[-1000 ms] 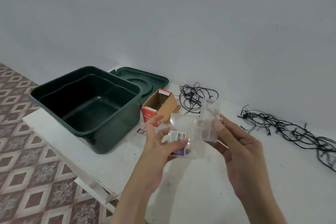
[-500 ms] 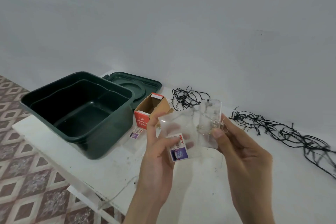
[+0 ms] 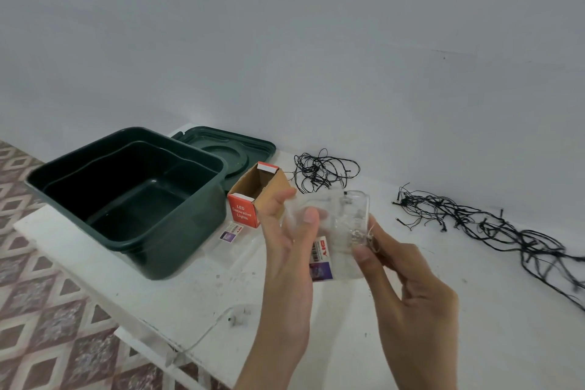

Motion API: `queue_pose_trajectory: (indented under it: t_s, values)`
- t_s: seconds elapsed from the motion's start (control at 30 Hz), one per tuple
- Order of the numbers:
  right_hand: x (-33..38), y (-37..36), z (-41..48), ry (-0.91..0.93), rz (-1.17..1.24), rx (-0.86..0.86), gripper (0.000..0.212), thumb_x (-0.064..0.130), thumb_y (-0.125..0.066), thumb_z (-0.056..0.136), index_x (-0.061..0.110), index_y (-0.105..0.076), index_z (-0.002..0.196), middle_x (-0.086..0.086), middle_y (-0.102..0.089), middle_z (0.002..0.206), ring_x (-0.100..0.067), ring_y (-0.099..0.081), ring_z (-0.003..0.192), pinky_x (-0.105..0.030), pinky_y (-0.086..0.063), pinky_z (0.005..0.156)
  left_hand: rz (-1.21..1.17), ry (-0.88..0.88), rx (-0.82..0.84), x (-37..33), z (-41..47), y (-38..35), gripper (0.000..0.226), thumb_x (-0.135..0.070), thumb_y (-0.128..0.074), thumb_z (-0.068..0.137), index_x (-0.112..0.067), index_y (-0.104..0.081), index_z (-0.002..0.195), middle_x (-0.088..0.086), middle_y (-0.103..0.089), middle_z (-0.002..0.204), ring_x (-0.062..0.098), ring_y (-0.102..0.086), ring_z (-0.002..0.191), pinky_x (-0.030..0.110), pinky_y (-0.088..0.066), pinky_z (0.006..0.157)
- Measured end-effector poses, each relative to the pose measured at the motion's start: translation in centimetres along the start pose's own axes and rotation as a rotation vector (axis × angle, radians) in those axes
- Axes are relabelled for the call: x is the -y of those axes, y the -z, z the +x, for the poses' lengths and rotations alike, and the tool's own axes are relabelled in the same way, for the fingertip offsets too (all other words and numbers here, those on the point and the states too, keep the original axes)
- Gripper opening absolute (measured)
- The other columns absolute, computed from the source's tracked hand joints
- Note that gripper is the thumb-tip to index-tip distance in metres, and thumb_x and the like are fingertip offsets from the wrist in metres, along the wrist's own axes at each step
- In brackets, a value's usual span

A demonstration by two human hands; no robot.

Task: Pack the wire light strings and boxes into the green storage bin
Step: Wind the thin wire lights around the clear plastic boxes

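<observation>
Both hands hold a clear plastic packet (image 3: 340, 241) with a label sticker and a coiled wire light string inside. My left hand (image 3: 286, 250) pinches its left side with thumb and fingers; my right hand (image 3: 408, 279) pinches its right edge. They hover above the white table (image 3: 196, 288), right of the empty green storage bin (image 3: 126, 190). An open red and brown LED lights box (image 3: 254, 196) lies beside the bin. A small black wire tangle (image 3: 323, 172) and a long black wire string (image 3: 493, 231) lie near the wall.
The bin's green lid (image 3: 228, 149) lies flat behind the bin. Another clear packet with a sticker (image 3: 232, 239) rests on the table in front of the box. A thin clear wire (image 3: 215, 326) trails over the table's front edge. Patterned floor tiles lie to the left.
The packet has tilted and shifted slightly in my hands; my left thumb moved up along it. The view has drifted, so the bin and box appear a bit further left.
</observation>
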State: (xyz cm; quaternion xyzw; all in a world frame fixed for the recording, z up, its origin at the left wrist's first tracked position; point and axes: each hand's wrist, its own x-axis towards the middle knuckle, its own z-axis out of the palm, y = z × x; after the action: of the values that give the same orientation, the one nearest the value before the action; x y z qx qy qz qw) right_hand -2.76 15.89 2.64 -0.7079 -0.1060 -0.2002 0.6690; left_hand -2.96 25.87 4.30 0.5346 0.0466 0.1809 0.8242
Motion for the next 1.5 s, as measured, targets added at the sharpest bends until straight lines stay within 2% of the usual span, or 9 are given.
queue_pose_trajectory:
  t_s: [0.17, 0.33, 0.47, 0.67, 0.8, 1.03, 1.2, 1.4, 1.5]
  values:
    - [-0.7, 0.2, 0.0, -0.001, -0.003, 0.103, 0.041, 0.048, -0.061, 0.072, 0.041, -0.063, 0.113, 0.006, -0.069, 0.085, -0.005, -0.067, 0.084, -0.004, -0.043, 0.075, 0.101, -0.021, -0.036, 0.4, 0.3, 0.3, 0.036, -0.042, -0.057, 0.082, -0.034, -0.046, 0.115, -0.013, -0.064, 0.095, 0.006, -0.064, 0.088, 0.028, -0.056, 0.073]
    - [-1.3, 0.2, 0.2, 0.035, -0.071, 0.141, 0.038, 0.042, -0.057, 0.079, 0.026, -0.069, 0.111, 0.008, -0.065, 0.093, -0.008, -0.064, 0.082, -0.006, -0.044, 0.071, 0.106, 0.005, -0.021, 0.8, 0.3, 0.3, 0.033, -0.037, -0.050, 0.084, -0.033, -0.045, 0.116, -0.016, -0.065, 0.089, 0.002, -0.065, 0.078, 0.018, -0.051, 0.060]
    - [-1.6, 0.3, 0.6, 0.066, -0.158, 0.177, 0.040, 0.040, -0.052, 0.082, 0.017, -0.071, 0.109, 0.010, -0.061, 0.088, -0.002, -0.060, 0.077, -0.002, -0.038, 0.063, 0.143, 0.025, -0.017, 0.9, 0.3, 0.4, 0.034, -0.041, -0.050, 0.082, -0.038, -0.045, 0.116, -0.012, -0.064, 0.095, 0.008, -0.064, 0.088, 0.018, -0.051, 0.060]
    - [-2.2, 0.1, 0.5, 0.094, -0.202, 0.190, 0.037, 0.038, -0.048, 0.084, 0.017, -0.073, 0.100, 0.012, -0.059, 0.085, 0.003, -0.055, 0.069, -0.001, -0.033, 0.057, 0.195, 0.038, 0.062, 0.9, 0.5, 0.6, 0.032, -0.045, -0.053, 0.086, -0.043, -0.045, 0.117, -0.018, -0.061, 0.110, 0.012, -0.062, 0.102, 0.033, -0.056, 0.081]
    - [-2.4, -0.6, 0.1, 0.089, -0.197, 0.207, 0.041, 0.038, -0.044, 0.087, 0.015, -0.070, 0.109, 0.012, -0.057, 0.087, -0.002, -0.056, 0.075, -0.002, -0.037, 0.061, 0.164, 0.088, 0.016, 1.0, 0.6, 1.1, 0.031, -0.041, -0.051, 0.086, -0.039, -0.046, 0.117, -0.005, -0.064, 0.113, 0.016, -0.066, 0.097, 0.036, -0.058, 0.077]
    - [-2.0, -0.9, -0.5, 0.119, -0.043, 0.010, 0.038, 0.037, -0.059, 0.081, 0.039, -0.059, 0.119, 0.013, -0.064, 0.080, -0.006, -0.062, 0.071, -0.008, -0.047, 0.071, 0.019, 0.204, -0.039, 0.7, 0.3, 1.2, 0.039, -0.042, -0.052, 0.079, -0.030, -0.046, 0.116, 0.005, -0.070, 0.100, 0.013, -0.070, 0.078, 0.019, -0.051, 0.054]
    - [-1.5, -1.3, -0.7, 0.275, -0.203, 0.007, 0.023, 0.024, -0.057, 0.085, 0.019, -0.071, 0.102, 0.002, -0.064, 0.081, -0.003, -0.060, 0.071, -0.003, -0.040, 0.062, -0.006, 0.178, -0.015, 0.4, 0.1, 1.2, 0.039, -0.040, -0.050, 0.081, -0.027, -0.045, 0.117, 0.004, -0.072, 0.099, 0.019, -0.071, 0.083, 0.023, -0.054, 0.057]
    - [-1.0, -1.4, -0.9, 0.164, -0.157, 0.030, 0.023, 0.036, -0.054, 0.084, 0.024, -0.072, 0.094, 0.010, -0.058, 0.083, -0.005, -0.059, 0.075, -0.005, -0.039, 0.064, 0.035, 0.115, 0.049, 0.1, -0.5, 0.5, 0.035, -0.041, -0.051, 0.080, -0.035, -0.047, 0.114, -0.013, -0.068, 0.098, 0.009, -0.069, 0.082, 0.024, -0.056, 0.062]
    - [-0.8, -1.5, -0.9, 0.106, -0.172, 0.051, 0.034, 0.058, -0.050, 0.085, 0.034, -0.071, 0.097, 0.011, -0.058, 0.089, -0.013, -0.057, 0.080, -0.011, -0.042, 0.066, 0.024, 0.127, 0.046, 0.3, -0.6, 0.2, 0.037, -0.039, -0.051, 0.078, -0.033, -0.047, 0.115, 0.002, -0.068, 0.098, 0.008, -0.067, 0.074, 0.017, -0.051, 0.054]
